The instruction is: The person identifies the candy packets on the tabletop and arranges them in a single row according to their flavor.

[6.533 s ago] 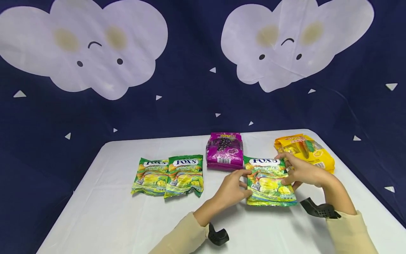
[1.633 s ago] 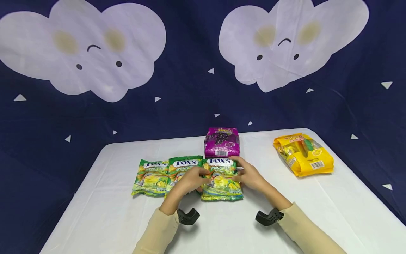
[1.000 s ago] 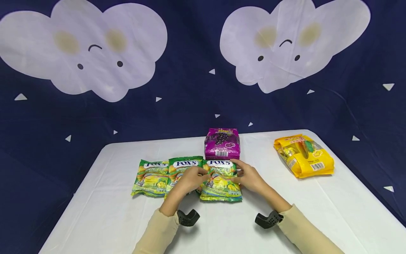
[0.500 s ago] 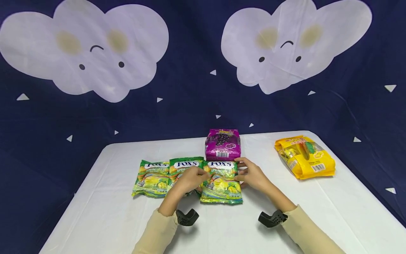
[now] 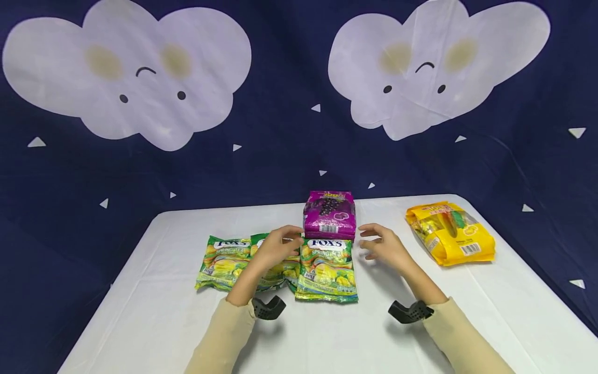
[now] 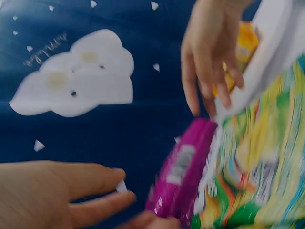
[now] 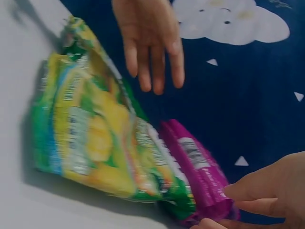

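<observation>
Three green Fox's candy bags lie in a row on the white table: a left bag, a middle bag and a right bag. My left hand hovers over the middle bag with loosely bent fingers, holding nothing and hiding part of its label. To the right of the right bag, my right hand is held with spread fingers, apart from the bag. A purple grape candy bag sits directly behind the right bag. Both wrist views show the hands facing each other, the left hand with fingers extended.
A yellow candy bag lies at the table's right side, beyond my right hand. The white tabletop extends in front of the bags. A dark blue cloth with clouds hangs behind the table's back edge.
The right green bag was carried left from near the yellow bag to beside the middle one. The purple bag shifted slightly back. Now both hands have let go and moved apart.
</observation>
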Motion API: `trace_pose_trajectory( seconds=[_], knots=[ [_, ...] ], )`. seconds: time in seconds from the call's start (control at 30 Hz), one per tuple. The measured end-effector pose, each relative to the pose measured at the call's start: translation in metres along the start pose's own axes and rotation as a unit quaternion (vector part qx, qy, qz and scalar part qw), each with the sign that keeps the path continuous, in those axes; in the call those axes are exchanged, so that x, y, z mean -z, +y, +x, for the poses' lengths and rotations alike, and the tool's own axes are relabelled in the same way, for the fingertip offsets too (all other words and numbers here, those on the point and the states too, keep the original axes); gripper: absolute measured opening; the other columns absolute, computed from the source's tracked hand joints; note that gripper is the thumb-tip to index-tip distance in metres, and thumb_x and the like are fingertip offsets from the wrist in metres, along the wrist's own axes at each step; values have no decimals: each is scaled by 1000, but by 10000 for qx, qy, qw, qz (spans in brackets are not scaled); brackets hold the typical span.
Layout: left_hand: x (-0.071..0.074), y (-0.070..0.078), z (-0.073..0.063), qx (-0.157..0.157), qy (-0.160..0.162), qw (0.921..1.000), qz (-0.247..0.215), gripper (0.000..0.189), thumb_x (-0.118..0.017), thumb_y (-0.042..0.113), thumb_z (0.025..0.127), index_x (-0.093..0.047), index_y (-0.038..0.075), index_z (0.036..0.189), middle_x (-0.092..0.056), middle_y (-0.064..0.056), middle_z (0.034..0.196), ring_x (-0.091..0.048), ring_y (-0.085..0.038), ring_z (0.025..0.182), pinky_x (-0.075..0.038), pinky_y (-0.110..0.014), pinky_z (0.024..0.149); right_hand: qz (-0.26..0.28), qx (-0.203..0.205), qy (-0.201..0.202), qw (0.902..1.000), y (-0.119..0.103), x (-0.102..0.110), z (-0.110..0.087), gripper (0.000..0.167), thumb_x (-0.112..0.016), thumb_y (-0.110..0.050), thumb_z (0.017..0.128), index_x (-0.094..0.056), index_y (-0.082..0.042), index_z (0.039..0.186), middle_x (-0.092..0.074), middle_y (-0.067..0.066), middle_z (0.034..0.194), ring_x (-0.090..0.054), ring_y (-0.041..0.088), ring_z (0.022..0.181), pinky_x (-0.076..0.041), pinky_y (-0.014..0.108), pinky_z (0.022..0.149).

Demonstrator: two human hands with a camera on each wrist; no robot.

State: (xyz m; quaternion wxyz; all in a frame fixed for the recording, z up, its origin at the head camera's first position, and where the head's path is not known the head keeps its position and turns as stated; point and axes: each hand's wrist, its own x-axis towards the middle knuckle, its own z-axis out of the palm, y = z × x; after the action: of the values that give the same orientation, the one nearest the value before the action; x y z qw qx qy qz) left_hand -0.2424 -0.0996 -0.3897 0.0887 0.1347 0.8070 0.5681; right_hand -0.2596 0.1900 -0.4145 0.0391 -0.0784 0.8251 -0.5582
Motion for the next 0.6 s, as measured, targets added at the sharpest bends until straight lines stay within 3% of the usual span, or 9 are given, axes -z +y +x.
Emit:
trace_pose_trajectory(
  seconds=[0.1, 0.2, 0.4, 0.6],
  knots=[
    [6, -4, 15, -170, 283, 9993, 180, 35, -58, 10, 97, -56, -3, 130, -57, -23, 123, -60, -37, 106, -54, -45, 84, 179, 13, -15, 9998, 0, 5, 7, 45, -60, -1, 93, -45, 9, 134, -48, 34, 129, -60, 43, 101, -58, 39, 71],
    [10, -7, 31, -147, 444, 9986, 252, 33, -59, 8, 96, -58, -3, 127, -55, -25, 127, -58, -36, 111, -53, -45, 86, 302, -24, -54, 9995, -1, 7, 16, 47, -59, -2, 94, -42, 9, 137, -44, 34, 133, -58, 43, 105, -58, 40, 74],
    [9, -9, 55, 194, 124, 9992, 340, 37, -60, 9, 95, -56, 0, 131, -47, -26, 134, -53, -38, 118, -51, -43, 90, 571, -124, -21, 9983, 4, 7, 35, 51, -60, -1, 92, -39, 9, 138, -39, 34, 138, -54, 48, 110, -56, 45, 79],
    [3, -13, 69, 446, -40, 9989, -129, 43, -61, 10, 95, -51, 4, 136, -42, -28, 136, -53, -38, 117, -52, -43, 90, 889, -282, -204, 9954, 15, 7, 53, 63, -63, -2, 91, -30, 4, 146, -31, 34, 142, -55, 46, 110, -53, 48, 85]
  ],
)
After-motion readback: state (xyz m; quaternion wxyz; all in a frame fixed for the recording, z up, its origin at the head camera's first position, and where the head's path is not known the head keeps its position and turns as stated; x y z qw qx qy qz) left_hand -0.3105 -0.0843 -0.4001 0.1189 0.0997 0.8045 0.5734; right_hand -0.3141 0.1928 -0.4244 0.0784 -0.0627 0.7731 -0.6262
